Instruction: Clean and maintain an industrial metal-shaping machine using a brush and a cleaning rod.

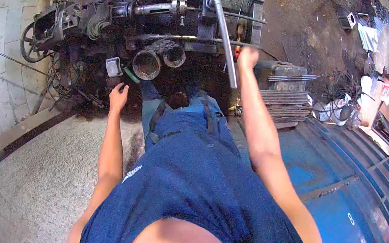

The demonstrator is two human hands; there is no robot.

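We judge we are mid-pull: our right hand [247,57] wraps the long steel lever [221,27] at one o'clock, our left hand [118,96] hangs open at ten o'clock, so next comes steady pressure.

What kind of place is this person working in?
Most likely a small metalworking shop: a dark, greasy machine with a long metal lever, a stack of steel rods, and scrap strewn on the dirt floor.
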